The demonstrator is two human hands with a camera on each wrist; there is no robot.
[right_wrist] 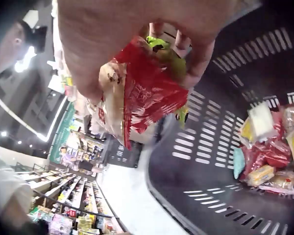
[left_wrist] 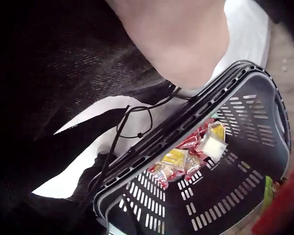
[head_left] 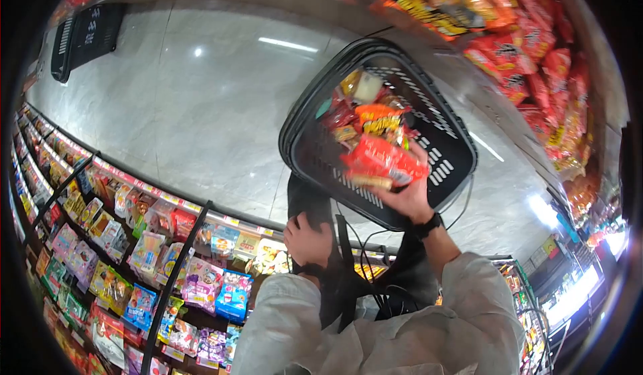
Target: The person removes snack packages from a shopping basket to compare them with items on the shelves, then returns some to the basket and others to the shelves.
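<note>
My right hand grips a bunch of snack packets over the black shopping basket. A red packet is foremost, with a beige-sided part along its edge in the right wrist view. An orange packet overlaps it from behind in the head view, and a bit of green wrapper shows between my fingers. Small snack packs, among them a white one and a yellow one, lie on the basket's bottom. My left hand rests on my dark-trousered knee, holding nothing.
Red and orange snack bags are heaped on a display at the upper right. Shelves of packaged snacks run along the left and behind. Another black basket stands on the grey tiled floor. Thin black cables hang near the basket rim.
</note>
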